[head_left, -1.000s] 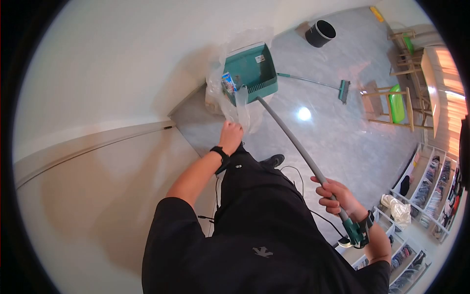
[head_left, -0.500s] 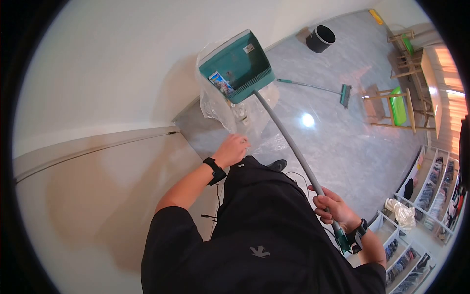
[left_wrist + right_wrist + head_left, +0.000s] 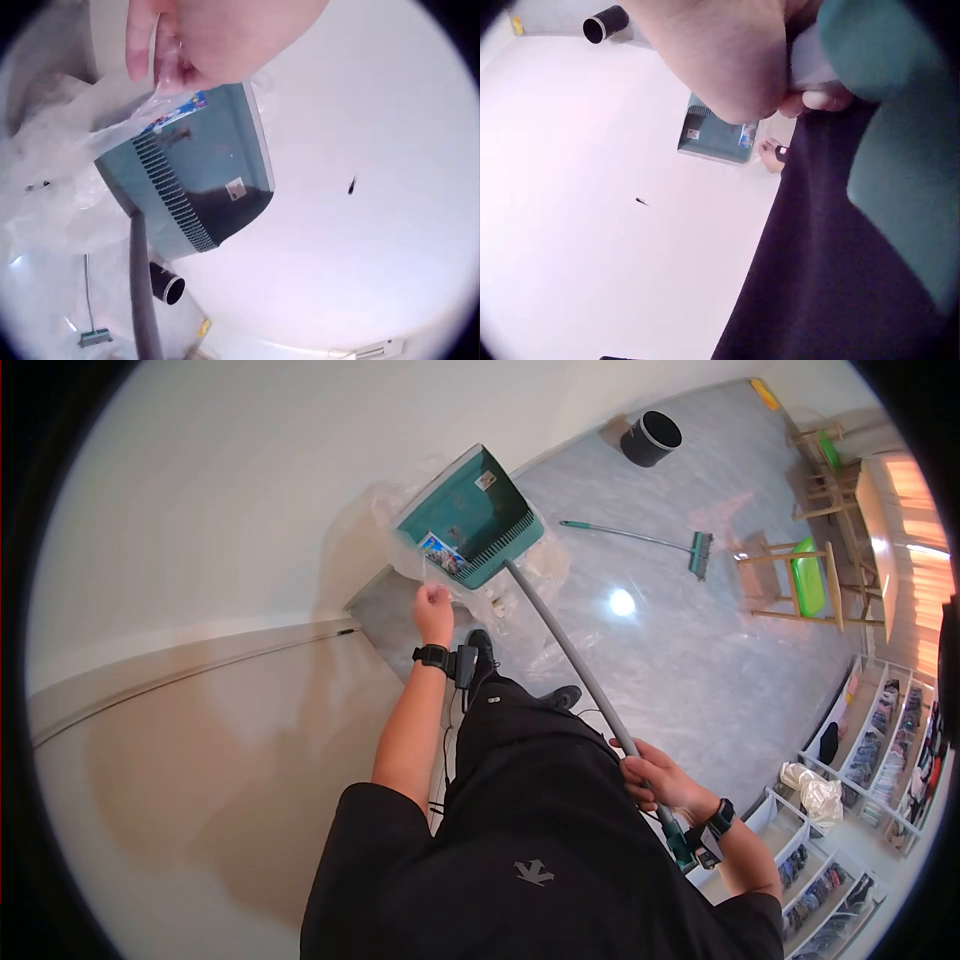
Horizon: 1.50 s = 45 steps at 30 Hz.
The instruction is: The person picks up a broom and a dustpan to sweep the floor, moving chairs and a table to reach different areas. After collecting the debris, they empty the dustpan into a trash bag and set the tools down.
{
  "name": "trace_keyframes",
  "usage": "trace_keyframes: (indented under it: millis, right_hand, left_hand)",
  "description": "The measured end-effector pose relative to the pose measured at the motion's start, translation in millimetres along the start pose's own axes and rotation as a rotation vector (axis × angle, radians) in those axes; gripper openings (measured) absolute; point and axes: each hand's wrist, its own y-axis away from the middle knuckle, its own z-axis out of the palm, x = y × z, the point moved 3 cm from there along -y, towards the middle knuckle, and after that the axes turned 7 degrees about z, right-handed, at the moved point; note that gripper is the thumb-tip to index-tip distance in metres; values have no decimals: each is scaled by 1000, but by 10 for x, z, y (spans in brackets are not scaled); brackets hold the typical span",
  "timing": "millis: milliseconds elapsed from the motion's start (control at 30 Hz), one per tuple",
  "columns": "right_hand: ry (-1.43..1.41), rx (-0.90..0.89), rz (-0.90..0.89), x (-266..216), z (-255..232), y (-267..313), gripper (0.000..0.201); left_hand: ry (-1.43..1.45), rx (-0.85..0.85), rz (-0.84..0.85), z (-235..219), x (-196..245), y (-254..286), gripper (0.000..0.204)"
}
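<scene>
A green dustpan (image 3: 465,525) is held up by its grey pole (image 3: 565,640), which my right hand (image 3: 660,778) grips near the green lower end. In the pan lie a colourful packet (image 3: 443,554) and some dark dirt. My left hand (image 3: 434,612) pinches the edge of a clear plastic bag (image 3: 60,135), close to the pan's left corner. The bag hangs below and around the pan, with small bits of litter inside. In the right wrist view, my right hand (image 3: 727,52) wraps the pole beside a blurred green part.
A black bin (image 3: 651,439) and a green broom (image 3: 699,555) are on the grey floor (image 3: 700,650). A chair with a green seat (image 3: 808,578) stands at the right by a table. White shelves (image 3: 868,730) are at lower right, and a wall is at left.
My left hand went from the bag to near my leg, then up and left to pinch the bag's edge. The dustpan rose and shifted left, and my right hand moved slightly left with the pole.
</scene>
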Motion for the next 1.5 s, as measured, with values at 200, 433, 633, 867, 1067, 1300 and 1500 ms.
trace_keyframes:
  millis: [200,433,633,867,1067,1300,1500]
  right_hand:
    - [330,57,-107,-111,-248,-318,33]
    - [706,249,-183,-255,-587,-994,33]
    - [1029,497,-275,-253,-680,-994,34]
    - [1135,555,-379,8,-997,-1007,34]
    - [770,554,-86,169,-1163,-1110,36]
    - [1165,569,-430,346,-1164,-977,41]
    - [1323,727,-400,375,-1284,-1152,40]
  left_hand:
    - [231,149,111,-228,721,179,23]
    - [330,162,121,-340,916,286,29]
    - [303,108,123,-425,991,309,39]
    - [343,116,151,-376,962,276,45]
    - [296,14,206,-295,1075,325,63]
    - [508,-101,164,-224,1016,340,64]
    - [461,-122,156,-211,1053,381,60]
